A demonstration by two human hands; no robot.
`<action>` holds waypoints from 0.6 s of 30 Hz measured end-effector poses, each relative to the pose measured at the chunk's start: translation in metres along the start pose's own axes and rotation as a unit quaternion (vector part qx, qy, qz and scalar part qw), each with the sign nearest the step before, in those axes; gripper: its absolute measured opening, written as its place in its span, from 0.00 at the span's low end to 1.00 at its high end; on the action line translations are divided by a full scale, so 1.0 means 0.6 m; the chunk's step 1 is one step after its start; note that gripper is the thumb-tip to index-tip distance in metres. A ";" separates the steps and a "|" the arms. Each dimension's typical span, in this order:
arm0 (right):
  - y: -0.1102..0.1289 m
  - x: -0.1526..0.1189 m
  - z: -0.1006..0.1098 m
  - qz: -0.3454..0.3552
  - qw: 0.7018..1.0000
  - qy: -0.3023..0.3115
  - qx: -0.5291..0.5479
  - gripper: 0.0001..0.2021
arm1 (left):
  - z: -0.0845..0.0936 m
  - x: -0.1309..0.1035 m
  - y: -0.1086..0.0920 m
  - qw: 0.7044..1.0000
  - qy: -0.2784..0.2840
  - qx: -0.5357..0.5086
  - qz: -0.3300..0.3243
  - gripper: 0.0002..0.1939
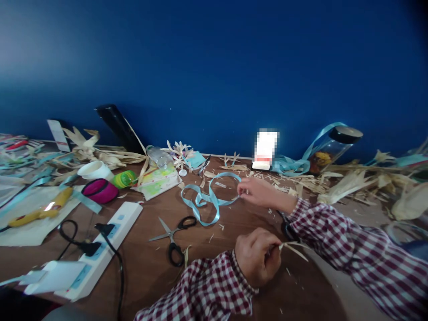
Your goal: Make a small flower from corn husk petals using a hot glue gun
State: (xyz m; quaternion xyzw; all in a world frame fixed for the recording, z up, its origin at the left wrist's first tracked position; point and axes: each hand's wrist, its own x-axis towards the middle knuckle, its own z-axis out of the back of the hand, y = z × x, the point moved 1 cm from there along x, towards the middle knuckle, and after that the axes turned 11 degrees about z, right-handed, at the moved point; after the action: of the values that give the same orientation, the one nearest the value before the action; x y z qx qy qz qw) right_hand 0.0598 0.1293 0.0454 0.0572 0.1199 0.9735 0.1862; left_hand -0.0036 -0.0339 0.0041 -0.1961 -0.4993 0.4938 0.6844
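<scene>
Blue wall (214, 67) backs the brown table (143, 263); near, the left hand (258, 258) pinches a pale husk strip (296, 252); farther, the right hand (259, 192) touches light-blue ribbon (216, 203) lying leftward, its grip's tightness unclear.

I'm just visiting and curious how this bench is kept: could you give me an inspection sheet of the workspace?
Surface: brown tabletop, strewn with pale shavings.
Things in use: light-blue ribbon, looped; pale strip.
Clutter: open scissors, magenta pouch, black-lidded jar.
Hands: left hand pinches the pale strip; right hand at the ribbon, grip unclear.
Cables: black cable and white cable by the power strip.
Surroundings: blue wall behind.
</scene>
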 end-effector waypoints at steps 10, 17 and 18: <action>0.039 -0.132 0.037 -0.159 0.944 -0.179 0.228 0.06 | -0.010 0.023 0.025 0.921 -0.090 -0.234 0.300 0.07; 0.100 -0.189 -0.019 -0.226 0.924 -0.209 0.226 0.06 | 0.000 0.030 0.011 0.931 -0.056 -0.227 0.279 0.13; 0.106 -0.193 -0.024 -0.231 0.931 -0.193 0.207 0.07 | 0.001 0.029 0.012 0.935 -0.062 -0.219 0.273 0.12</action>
State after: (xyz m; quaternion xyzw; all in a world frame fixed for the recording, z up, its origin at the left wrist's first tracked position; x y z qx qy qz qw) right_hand 0.1424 0.0250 0.0398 0.2516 0.2903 0.8276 0.4091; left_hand -0.0070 -0.0156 0.0076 -0.4387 -0.5641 0.5510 0.4310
